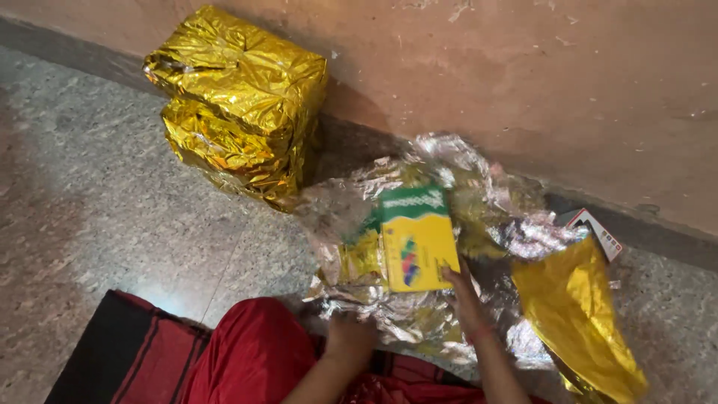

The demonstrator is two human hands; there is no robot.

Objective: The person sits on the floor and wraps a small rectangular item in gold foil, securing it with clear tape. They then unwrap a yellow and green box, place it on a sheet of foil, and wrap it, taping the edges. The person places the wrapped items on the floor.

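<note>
A yellow and green flat box [416,238] lies on a crumpled sheet of silver foil wrap [486,194] spread on the floor. My right hand [464,293] rests at the box's lower right corner, fingers touching its edge. My left hand [348,334] presses down on the near edge of the foil sheet, fingers curled, below and left of the box. Part of the sheet is folded over at the right, showing its gold side [576,314].
Two parcels wrapped in gold foil [238,101] are stacked against the wall at the back left. A small white and red carton [598,232] lies by the wall at right. My red-clothed knee [254,352] and a dark red mat [127,352] are at the bottom.
</note>
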